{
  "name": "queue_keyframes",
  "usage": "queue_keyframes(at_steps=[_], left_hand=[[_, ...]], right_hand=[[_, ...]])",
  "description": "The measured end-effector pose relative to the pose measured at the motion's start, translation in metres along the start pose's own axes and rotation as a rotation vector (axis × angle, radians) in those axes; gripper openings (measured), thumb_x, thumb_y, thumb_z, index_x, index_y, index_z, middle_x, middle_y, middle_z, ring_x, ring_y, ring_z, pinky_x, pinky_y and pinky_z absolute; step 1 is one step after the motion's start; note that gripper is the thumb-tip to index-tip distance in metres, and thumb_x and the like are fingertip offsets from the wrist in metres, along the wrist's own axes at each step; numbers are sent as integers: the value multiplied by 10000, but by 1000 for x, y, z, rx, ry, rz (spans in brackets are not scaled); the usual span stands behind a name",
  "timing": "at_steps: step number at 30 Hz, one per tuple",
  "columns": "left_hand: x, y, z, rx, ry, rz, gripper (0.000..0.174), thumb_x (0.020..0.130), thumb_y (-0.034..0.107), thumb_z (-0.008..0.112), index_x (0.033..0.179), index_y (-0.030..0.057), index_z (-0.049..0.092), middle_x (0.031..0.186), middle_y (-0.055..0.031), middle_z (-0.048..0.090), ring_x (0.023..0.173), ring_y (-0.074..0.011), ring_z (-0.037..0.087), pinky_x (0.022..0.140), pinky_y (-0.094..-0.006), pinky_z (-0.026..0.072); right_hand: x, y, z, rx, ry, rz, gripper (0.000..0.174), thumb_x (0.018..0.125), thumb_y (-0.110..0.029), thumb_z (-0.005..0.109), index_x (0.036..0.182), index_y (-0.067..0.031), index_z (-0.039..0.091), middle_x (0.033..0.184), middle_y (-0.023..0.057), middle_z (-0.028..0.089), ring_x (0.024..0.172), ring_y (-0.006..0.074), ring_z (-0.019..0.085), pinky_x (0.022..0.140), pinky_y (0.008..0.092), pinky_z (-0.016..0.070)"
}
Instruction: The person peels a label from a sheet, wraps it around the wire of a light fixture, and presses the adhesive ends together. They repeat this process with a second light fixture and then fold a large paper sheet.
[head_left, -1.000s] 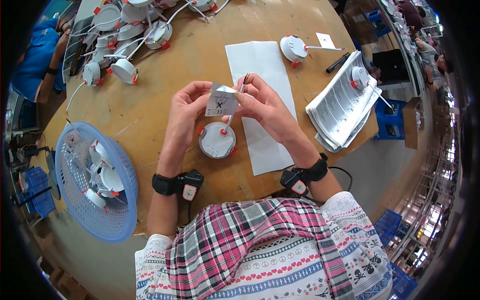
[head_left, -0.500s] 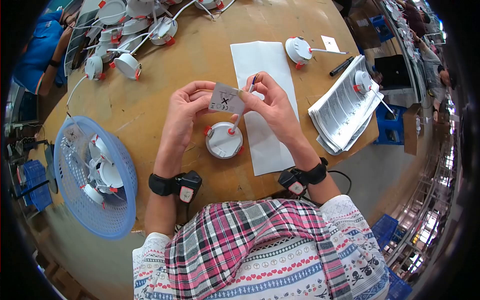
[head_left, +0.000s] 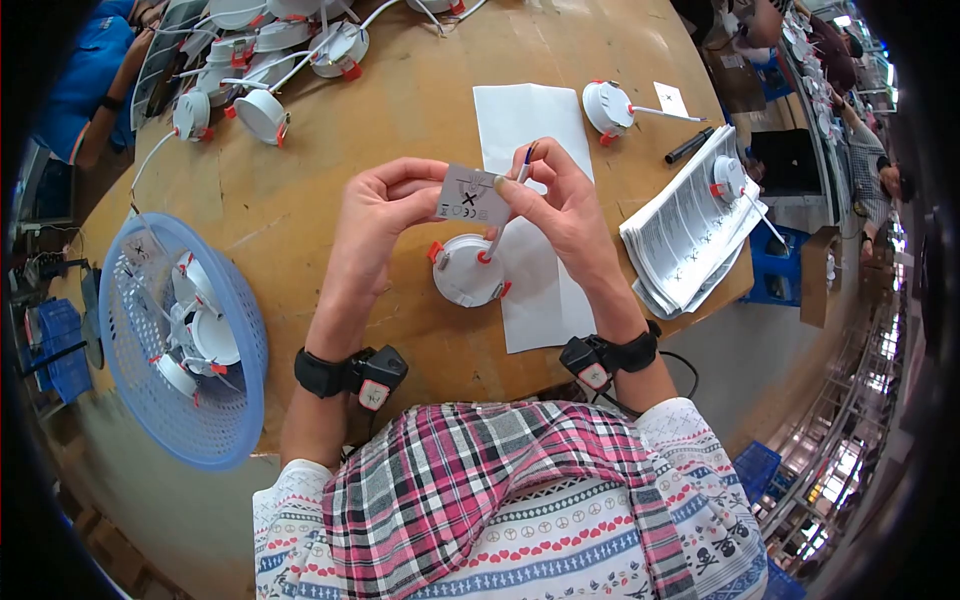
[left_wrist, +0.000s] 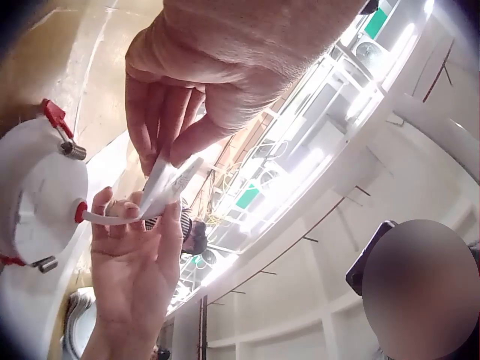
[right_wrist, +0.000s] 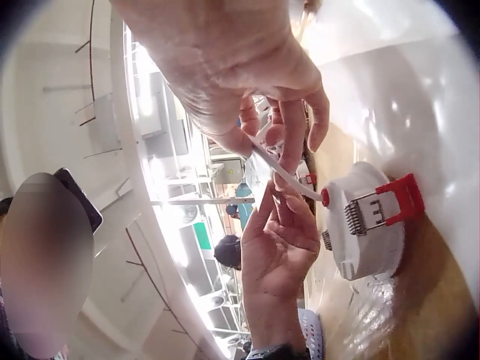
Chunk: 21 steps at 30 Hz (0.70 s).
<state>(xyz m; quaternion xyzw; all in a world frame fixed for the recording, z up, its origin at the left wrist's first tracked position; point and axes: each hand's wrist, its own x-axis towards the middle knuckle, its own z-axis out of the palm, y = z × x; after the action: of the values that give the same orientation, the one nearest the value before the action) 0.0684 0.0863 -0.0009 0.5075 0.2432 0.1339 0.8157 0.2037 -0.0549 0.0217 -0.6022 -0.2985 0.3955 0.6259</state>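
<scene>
A small white card with a black cross mark is pinched at its left edge by the left hand. The right hand pinches the card's right edge together with a white cable, whose dark wire ends stick up past the fingers. That cable runs down to a round white lamp with red clips, which rests on the table below the hands. In the left wrist view the left hand and the card show from the side. The right wrist view has the lamp beside the right hand.
A blue basket with lamps stands at left. More lamps pile up at the back left. White paper lies under the right arm. At right are a printed stack, a marker, a lamp and a small card.
Both hands still hold the card. In the head view, card, cable and lamp have shifted right, and the card has turned so its right side sits lower.
</scene>
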Motion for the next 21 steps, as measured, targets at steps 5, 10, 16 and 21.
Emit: queue_keyframes(at_steps=[5, 10, 16, 21], left_hand=[[-1, 2, 1, 0, -6, 12, 231, 807, 77, 620, 1006, -41, 608, 886, -103, 673, 806, -135, 649, 754, -266, 522], [-1, 4, 4, 13, -6, 25, 229, 806, 73, 628, 999, -48, 607, 888, -104, 673, 800, -132, 647, 753, -264, 516], [-3, 7, 8, 66, 10, 40, 218, 801, 70, 642, 985, -45, 614, 879, -100, 674, 793, -125, 642, 745, -258, 509], [-4, 7, 10, 77, 19, 63, 215, 796, 71, 653, 978, -39, 621, 872, -93, 674, 794, -123, 640, 741, -254, 508]], right_hand=[[0, -2, -1, -3, 4, 4, 199, 842, -95, 612, 929, -28, 446, 837, 38, 480, 738, 123, 599, 597, 232, 542], [0, -4, -2, 0, -2, -1, 200, 840, -89, 609, 925, -29, 439, 843, 43, 478, 721, 136, 613, 587, 223, 539], [-1, -7, -4, -6, -2, 17, 212, 839, -84, 611, 932, -29, 429, 857, 53, 485, 704, 176, 652, 569, 214, 531], [-1, -4, -5, -50, 9, 3, 214, 835, -92, 613, 939, -35, 435, 855, 45, 485, 694, 190, 659, 566, 207, 525]])
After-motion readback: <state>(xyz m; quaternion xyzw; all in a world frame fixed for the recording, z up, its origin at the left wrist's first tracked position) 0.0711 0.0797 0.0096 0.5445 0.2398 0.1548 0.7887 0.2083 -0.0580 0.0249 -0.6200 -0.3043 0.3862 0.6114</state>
